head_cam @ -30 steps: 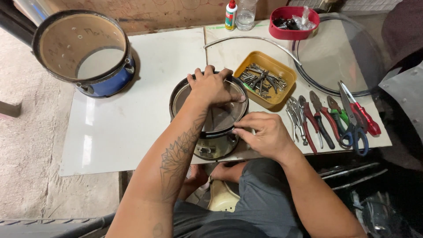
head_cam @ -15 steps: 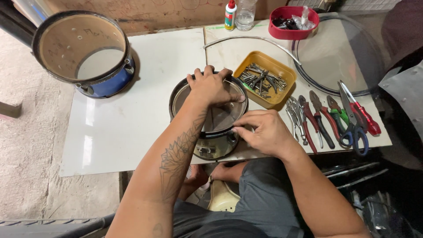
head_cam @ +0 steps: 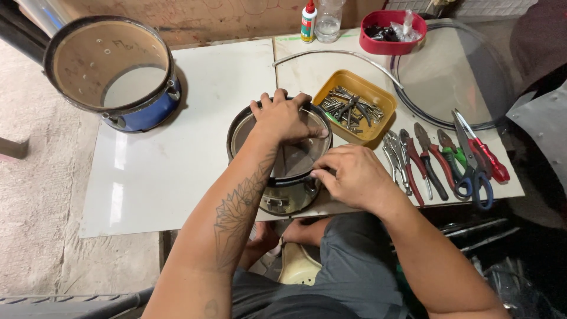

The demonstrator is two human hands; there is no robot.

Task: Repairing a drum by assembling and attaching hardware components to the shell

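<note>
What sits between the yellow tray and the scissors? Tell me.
In the head view, a row of pliers lies on the white board between yellow tray and scissors.

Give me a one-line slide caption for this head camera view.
Left hand and right hand press on a small drum shell beside a yellow tray of metal hardware.

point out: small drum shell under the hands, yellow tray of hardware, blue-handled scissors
small drum shell (head_cam: 289, 198): head view, on its chrome side wall below the hands.
yellow tray (head_cam: 376, 94): head view, on its far right rim.
blue-handled scissors (head_cam: 479, 183): head view, on the blue handle loops.
</note>
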